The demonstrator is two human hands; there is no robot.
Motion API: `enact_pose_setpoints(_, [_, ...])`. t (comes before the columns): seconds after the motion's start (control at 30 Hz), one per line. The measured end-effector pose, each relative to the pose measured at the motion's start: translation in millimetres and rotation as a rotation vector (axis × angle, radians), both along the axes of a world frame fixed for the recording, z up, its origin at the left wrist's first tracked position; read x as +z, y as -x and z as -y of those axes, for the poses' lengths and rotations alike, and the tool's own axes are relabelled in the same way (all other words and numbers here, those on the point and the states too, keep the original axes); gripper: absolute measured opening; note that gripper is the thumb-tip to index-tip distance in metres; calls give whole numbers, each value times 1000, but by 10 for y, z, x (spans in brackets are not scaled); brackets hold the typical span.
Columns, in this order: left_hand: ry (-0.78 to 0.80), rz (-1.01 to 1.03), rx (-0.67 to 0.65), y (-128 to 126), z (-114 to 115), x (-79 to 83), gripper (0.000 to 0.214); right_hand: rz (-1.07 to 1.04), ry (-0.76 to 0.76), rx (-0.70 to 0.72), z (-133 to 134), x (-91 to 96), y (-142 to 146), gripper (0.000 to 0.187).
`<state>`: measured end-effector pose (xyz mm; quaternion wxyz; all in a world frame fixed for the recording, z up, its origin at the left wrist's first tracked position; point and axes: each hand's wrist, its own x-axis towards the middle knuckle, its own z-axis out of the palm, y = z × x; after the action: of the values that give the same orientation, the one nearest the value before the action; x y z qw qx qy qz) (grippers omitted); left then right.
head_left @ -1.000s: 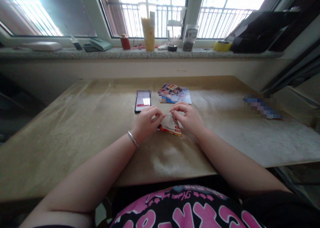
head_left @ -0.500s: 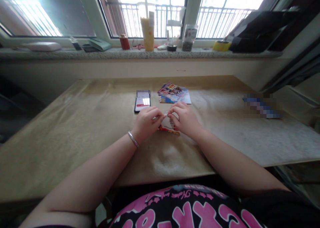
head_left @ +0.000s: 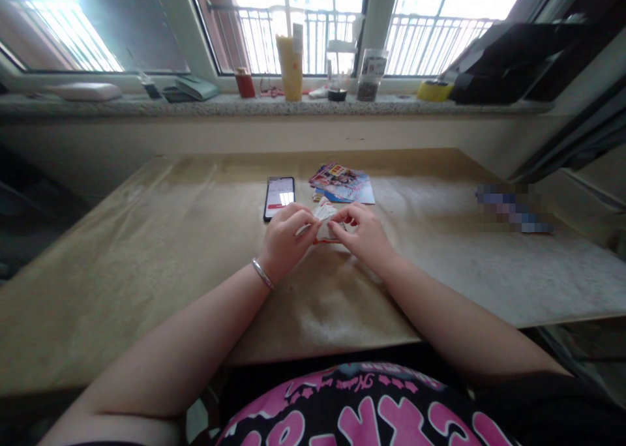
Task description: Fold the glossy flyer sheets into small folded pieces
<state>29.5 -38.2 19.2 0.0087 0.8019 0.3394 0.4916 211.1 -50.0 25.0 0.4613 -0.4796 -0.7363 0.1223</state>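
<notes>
Both my hands meet at the middle of the tan table (head_left: 147, 257). My left hand (head_left: 287, 238), a silver bangle on its wrist, and my right hand (head_left: 362, 232) each pinch a small white and red paper packet (head_left: 323, 221) between them. The packet is tipped up between my fingers, its white edge showing above them. Just behind my hands lie a black phone (head_left: 279, 197) with a lit screen and a stack of colourful cards (head_left: 343, 184).
A blurred blue object (head_left: 511, 208) lies at the table's right. On the stone window sill (head_left: 235, 105) stand a yellow cup (head_left: 290, 64), a red jar (head_left: 243, 82), a glass jar (head_left: 370, 74), a yellow tape roll (head_left: 433, 90) and a black case (head_left: 508, 61).
The packet lay flat under my hands a second ago; both hands have since drawn closer together, shifted slightly away from me, and tipped it up on edge.
</notes>
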Motion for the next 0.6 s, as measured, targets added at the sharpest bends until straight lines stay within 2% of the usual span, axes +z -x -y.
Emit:
enact_pose_setpoints(0.1, [-44, 11, -21, -25, 20, -9, 11, -35, 5, -11, 0, -6, 21, 9])
enact_pose_setpoints(0.23, [-26, -16, -76, -49, 38, -5, 11, -75, 6, -11, -20, -25, 21, 8])
enact_pose_setpoints(0.6, [-20, -68, -77, -25, 16, 18, 15, -44, -44, 10, -24, -33, 10, 9])
